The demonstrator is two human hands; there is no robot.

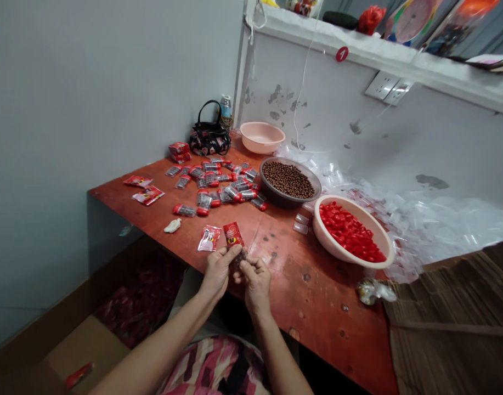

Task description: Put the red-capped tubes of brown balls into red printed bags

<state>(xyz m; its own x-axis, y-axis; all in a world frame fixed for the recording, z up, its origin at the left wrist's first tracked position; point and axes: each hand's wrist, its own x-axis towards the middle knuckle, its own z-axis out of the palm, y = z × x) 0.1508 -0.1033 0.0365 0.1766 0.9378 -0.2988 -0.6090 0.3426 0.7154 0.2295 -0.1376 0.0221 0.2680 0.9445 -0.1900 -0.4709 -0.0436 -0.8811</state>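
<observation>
My left hand [216, 273] and my right hand [257, 284] meet over the table's front edge. Between their fingertips is a small clear container of dark brown balls [237, 259], partly covered by the fingers. Just beyond it lie a red printed packet [233, 233] and a red-and-white packet [209, 239]. Farther back, several filled clear containers with red caps [210, 180] are strewn about. A dark bowl [267, 196] holds brown balls [287, 178]. To its right, a pale pink basin [331, 241] is full of red caps [350, 230].
Clear empty containers [448, 219] are heaped along the wall. A pink basin [262, 137] and a black handbag [210, 137] stand at the back of the red table [284, 285]. Stacked cardboard [452, 323] is at right. An open carton [86, 351] sits below left.
</observation>
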